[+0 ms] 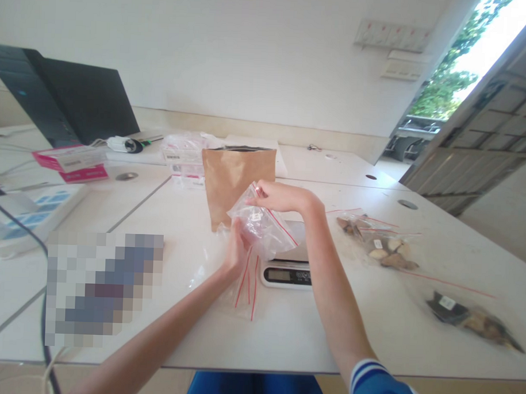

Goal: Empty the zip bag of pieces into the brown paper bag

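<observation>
A clear zip bag (268,230) with a red seal line and a small white label is held up over the table. My left hand (240,242) is closed on its lower left side. My right hand (271,196) pinches its upper corner between thumb and fingers. Whether anything lies inside the bag I cannot make out. Just behind stands an upright brown paper bag (227,181). A digital scale (286,275) sits below my hands, its platform partly hidden by the zip bag and my right arm. Several flat zip bags (246,294) with red seal lines lie under my left wrist.
Zip bags with dried brown pieces lie at the right, including a labelled one (388,251) and a nearer one (474,316). Pink-and-white boxes (72,161), a white tray (73,205), a cable (44,293) and a black computer case (85,99) occupy the left.
</observation>
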Tool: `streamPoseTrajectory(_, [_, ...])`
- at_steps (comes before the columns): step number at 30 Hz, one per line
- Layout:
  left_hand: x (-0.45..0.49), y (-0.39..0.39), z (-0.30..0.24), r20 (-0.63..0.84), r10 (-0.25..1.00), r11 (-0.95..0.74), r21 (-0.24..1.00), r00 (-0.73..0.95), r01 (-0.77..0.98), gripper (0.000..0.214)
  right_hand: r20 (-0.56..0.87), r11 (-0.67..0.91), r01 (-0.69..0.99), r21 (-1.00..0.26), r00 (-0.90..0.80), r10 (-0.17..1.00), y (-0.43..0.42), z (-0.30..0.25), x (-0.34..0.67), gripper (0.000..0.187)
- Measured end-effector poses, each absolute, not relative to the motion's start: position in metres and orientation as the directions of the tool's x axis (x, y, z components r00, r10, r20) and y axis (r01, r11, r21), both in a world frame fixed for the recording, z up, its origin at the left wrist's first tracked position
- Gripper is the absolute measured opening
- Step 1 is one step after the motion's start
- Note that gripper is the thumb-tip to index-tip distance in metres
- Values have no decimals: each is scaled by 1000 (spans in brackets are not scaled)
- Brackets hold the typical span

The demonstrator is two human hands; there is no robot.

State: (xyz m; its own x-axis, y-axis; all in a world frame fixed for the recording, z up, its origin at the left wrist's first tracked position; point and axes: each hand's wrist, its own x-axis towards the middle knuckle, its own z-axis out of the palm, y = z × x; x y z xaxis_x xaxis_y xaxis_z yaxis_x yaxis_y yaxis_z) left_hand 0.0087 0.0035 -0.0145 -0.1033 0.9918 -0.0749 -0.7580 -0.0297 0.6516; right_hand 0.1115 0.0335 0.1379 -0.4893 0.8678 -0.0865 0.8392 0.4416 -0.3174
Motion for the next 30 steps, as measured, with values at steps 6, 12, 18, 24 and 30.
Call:
streamPoseTrajectory(6, [-3,10,-4,-199,962,-37,583,-187,-812,26,-32,486,801,-350,-529,848,33,138,114,24])
streamPoseTrajectory(12, [-7,6,5,-148,973,-56,601,-179,-798,29,81,502,780,-373,-512,855,32,138,115,20])
streamPoseTrajectory(18, [-7,3,1,49,961,-199,804,-271,-560,23,75,417,824,-383,-422,903,27,138,113,22])
streamPoseTrajectory(24, [-13,4,3,146,944,-242,915,-296,-321,34,76,410,726,-553,-446,892,35,134,119,25])
streamPoseTrajectory(30, [-16,4,11,242,933,-295,939,-268,-179,31,-29,336,614,-714,-506,862,45,131,139,32])
